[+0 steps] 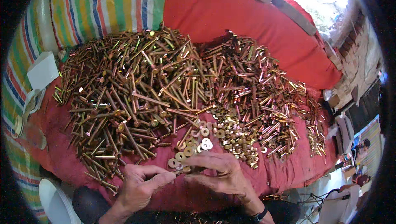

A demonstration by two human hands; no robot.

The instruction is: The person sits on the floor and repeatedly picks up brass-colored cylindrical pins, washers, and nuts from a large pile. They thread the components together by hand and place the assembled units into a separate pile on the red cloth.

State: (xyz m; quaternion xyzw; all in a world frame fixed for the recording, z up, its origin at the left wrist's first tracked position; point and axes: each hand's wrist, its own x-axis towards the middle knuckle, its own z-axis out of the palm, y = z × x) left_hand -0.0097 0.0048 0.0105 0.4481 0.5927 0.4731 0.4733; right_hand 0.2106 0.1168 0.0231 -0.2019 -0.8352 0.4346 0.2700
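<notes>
Seemingly, a stiff fastener (185, 169) is being pinched by left hand (141, 184) and right hand (227, 175). Grip is likely being favoured endwise.

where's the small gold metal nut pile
In the head view, the nut pile lies centre-right, beyond the right hand, with flat round metal washers to its left.

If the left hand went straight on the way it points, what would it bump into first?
For the left hand, probably the small gold-coloured metal piece between both hands, then the right hand; depth is hard to judge.
</notes>
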